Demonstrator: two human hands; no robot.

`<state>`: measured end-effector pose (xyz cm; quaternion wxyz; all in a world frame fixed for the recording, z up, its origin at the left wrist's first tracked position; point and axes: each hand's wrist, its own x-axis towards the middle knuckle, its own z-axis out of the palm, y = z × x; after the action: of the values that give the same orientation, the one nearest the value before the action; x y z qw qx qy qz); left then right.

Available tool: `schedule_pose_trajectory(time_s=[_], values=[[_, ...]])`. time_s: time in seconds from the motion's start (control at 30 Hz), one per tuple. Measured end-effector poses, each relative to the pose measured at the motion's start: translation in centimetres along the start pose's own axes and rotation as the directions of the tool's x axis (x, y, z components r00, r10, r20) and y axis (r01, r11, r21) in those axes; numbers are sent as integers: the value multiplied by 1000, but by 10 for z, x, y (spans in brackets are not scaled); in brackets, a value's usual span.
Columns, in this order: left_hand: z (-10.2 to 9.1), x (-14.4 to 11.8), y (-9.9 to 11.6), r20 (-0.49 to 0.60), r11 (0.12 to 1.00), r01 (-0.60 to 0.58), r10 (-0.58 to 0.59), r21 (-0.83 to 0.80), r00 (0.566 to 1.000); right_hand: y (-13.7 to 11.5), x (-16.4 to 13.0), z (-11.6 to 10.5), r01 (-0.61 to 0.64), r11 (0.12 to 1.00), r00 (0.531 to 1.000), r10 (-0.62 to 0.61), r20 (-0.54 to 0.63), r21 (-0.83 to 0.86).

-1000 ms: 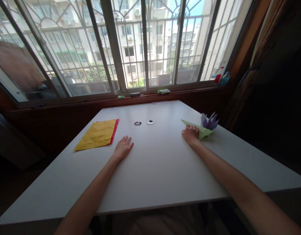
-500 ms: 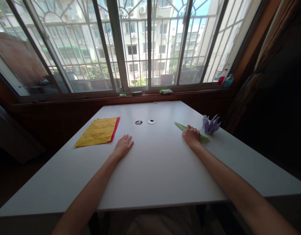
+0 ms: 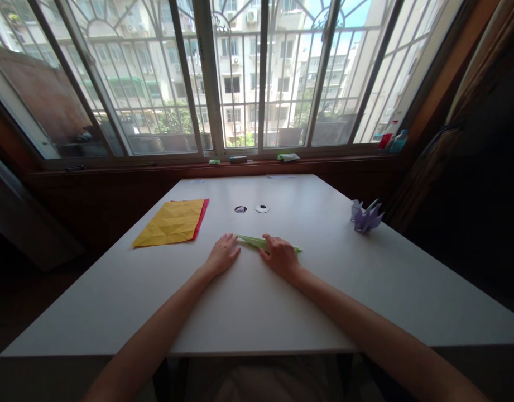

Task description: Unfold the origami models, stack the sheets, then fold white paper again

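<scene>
A long, pointed piece of folded green paper (image 3: 250,240) lies near the middle of the white table (image 3: 257,301). My right hand (image 3: 280,255) is closed over its middle, thumb on the near side; the narrow tip sticks out to the left and a short end to the right. Flat on the tabletop rests my left hand (image 3: 223,254), fingers stretched out, just left of the green tip and holding nothing. Whether its fingertips touch the tip I cannot tell.
Creased yellow paper (image 3: 173,222) lies over a red sheet (image 3: 201,219) at the left. Purple folded paper (image 3: 368,218) stands near the right edge. Beyond my hands are a cable hole (image 3: 240,209) and a round cover (image 3: 262,209). A barred window rises behind the table.
My right hand has brought the green paper from the right side to the middle, close to my left hand. The left hand has shifted slightly right and stays flat.
</scene>
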<state>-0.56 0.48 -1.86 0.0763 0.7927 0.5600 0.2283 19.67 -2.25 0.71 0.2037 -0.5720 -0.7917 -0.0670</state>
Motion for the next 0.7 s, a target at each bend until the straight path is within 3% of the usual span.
schedule_pose_trajectory(time_s=[0.07,0.13,0.2,0.27,0.4,0.5,0.6,0.7], values=[[-2,2,0,-20,981,36,-40,-193,999,0,0,-4,-48,998,998,49,-33,29],[-4,3,3,-4,884,58,-68,-464,998,2,1,-10,-105,988,992,112,-63,113],[-6,3,11,45,690,72,-57,-720,997,4,2,-17,-148,956,984,169,-62,252],[-10,0,22,86,498,97,-45,-862,995,2,2,-22,-140,899,984,173,-44,415],[-21,-9,41,165,350,182,-80,-919,983,-2,2,-27,-109,699,990,140,14,707],[-26,-12,44,181,273,201,-97,-941,979,-4,1,-24,-218,441,976,124,181,871],[-25,-12,40,201,216,218,-96,-952,975,-7,-2,-18,-326,181,945,48,323,928],[-21,-11,35,210,199,230,-117,-953,971,-11,-4,-13,-322,82,947,22,321,943]])
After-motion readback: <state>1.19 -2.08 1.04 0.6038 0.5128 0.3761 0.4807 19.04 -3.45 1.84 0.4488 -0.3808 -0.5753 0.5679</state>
